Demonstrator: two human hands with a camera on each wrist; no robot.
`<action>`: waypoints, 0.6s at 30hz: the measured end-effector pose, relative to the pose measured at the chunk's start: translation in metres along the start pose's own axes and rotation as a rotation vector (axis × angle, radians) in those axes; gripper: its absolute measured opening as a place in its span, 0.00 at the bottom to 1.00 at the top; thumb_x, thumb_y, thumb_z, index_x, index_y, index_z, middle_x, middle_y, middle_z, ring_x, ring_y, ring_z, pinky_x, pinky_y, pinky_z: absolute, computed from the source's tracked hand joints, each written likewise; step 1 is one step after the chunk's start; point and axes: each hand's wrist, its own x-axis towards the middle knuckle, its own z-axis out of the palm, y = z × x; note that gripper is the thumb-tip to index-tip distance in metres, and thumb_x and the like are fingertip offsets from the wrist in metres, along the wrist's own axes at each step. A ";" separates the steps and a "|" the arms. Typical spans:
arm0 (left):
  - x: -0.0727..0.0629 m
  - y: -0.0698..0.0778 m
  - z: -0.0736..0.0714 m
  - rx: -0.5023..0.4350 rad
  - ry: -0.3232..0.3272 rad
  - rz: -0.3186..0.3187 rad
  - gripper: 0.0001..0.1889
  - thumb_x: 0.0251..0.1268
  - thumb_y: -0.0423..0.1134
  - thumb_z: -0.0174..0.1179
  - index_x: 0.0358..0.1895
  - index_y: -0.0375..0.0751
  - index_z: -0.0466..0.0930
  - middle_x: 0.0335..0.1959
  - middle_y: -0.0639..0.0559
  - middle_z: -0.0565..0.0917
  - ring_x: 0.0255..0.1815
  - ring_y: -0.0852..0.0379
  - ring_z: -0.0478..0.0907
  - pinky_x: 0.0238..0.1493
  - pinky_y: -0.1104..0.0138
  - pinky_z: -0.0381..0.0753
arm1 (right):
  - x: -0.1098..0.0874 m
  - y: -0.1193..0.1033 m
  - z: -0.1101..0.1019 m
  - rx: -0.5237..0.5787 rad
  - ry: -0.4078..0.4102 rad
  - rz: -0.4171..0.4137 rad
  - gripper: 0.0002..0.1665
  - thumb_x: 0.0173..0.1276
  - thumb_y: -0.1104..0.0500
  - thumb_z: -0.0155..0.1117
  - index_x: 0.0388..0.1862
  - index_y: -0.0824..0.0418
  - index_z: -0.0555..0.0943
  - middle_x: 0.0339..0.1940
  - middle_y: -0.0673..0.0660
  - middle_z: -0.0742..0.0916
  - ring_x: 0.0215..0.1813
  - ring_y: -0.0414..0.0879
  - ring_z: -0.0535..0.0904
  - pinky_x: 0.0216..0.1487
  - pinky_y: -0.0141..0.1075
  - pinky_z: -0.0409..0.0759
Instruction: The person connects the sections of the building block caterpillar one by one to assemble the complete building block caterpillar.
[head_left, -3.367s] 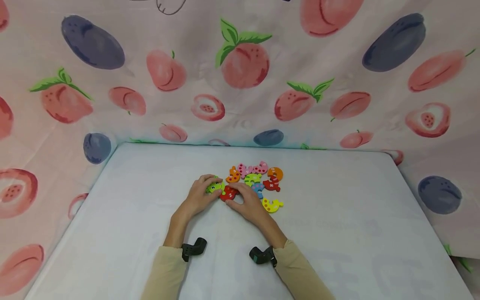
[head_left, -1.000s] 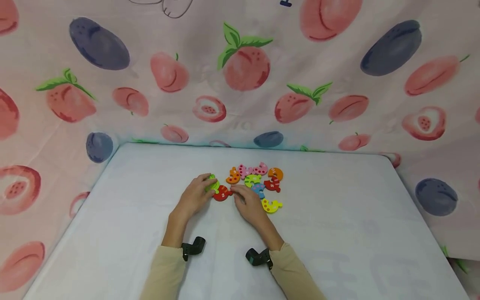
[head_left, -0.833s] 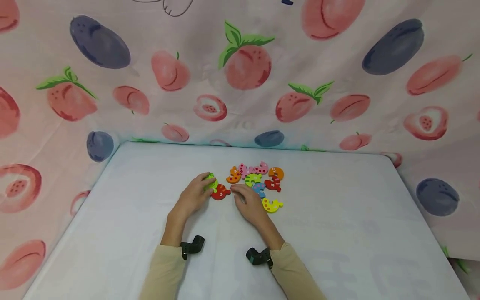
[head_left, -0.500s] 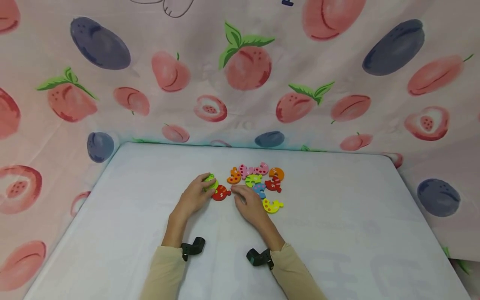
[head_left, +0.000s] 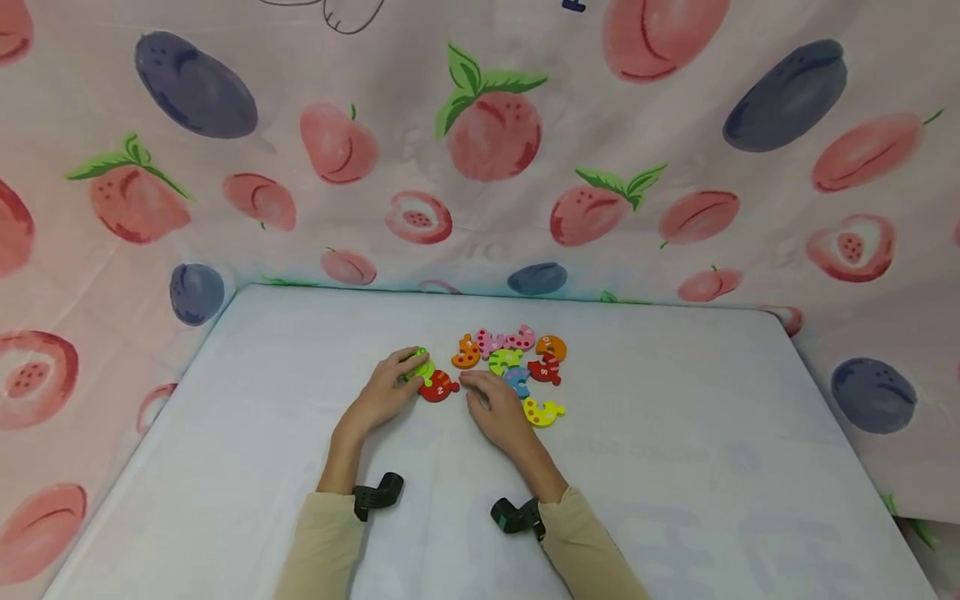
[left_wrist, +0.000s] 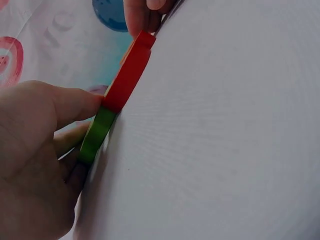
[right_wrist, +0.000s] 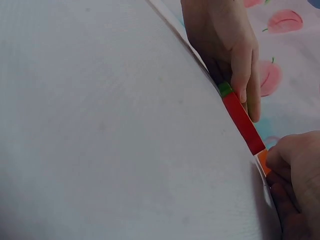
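Note:
In the head view, my left hand (head_left: 381,392) grips a green puzzle piece with a face (head_left: 422,367), its fingers over the far side and thumb at the near side. A red puzzle piece numbered 2 (head_left: 438,387) adjoins the green one and lies flat on the table. In the left wrist view, my thumb reaches where the green piece (left_wrist: 97,135) meets the red piece (left_wrist: 129,77). My right hand (head_left: 498,408) rests just right of the red piece's knob, fingers loosely bent and holding nothing. Its fingertips look slightly apart from the knob.
Beyond and beside my right hand lie several puzzle pieces: orange (head_left: 466,353), pink (head_left: 520,337), striped green (head_left: 504,360), blue (head_left: 517,381), red numbered 8 (head_left: 545,368), another orange (head_left: 552,347) and yellow (head_left: 542,412). A fruit-print cloth (head_left: 480,233) borders the white table (head_left: 675,467).
My right hand has let go of the red piece. The green and red pieces have shifted left with my left hand, leaving a small gap to the right fingertips. The other pieces stay put.

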 end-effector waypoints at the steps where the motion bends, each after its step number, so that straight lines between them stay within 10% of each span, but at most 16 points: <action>1: 0.000 -0.001 0.000 0.000 -0.001 0.001 0.24 0.72 0.41 0.52 0.70 0.46 0.68 0.76 0.47 0.60 0.77 0.41 0.53 0.72 0.41 0.59 | 0.000 0.000 0.000 0.001 -0.002 0.006 0.19 0.71 0.60 0.58 0.59 0.58 0.80 0.61 0.54 0.83 0.66 0.49 0.75 0.67 0.47 0.74; 12: 0.001 0.005 -0.003 0.126 0.027 0.013 0.30 0.65 0.45 0.63 0.70 0.44 0.68 0.75 0.43 0.62 0.75 0.38 0.58 0.70 0.43 0.64 | 0.021 -0.005 0.010 0.003 0.161 0.082 0.22 0.65 0.60 0.64 0.59 0.59 0.77 0.57 0.57 0.78 0.50 0.47 0.74 0.50 0.39 0.81; 18: -0.003 0.007 -0.005 0.180 0.081 -0.036 0.29 0.66 0.41 0.61 0.69 0.39 0.68 0.75 0.40 0.60 0.76 0.38 0.55 0.73 0.46 0.62 | 0.036 -0.005 0.018 -0.136 0.185 0.100 0.31 0.63 0.56 0.68 0.65 0.59 0.73 0.61 0.59 0.73 0.60 0.52 0.69 0.58 0.45 0.78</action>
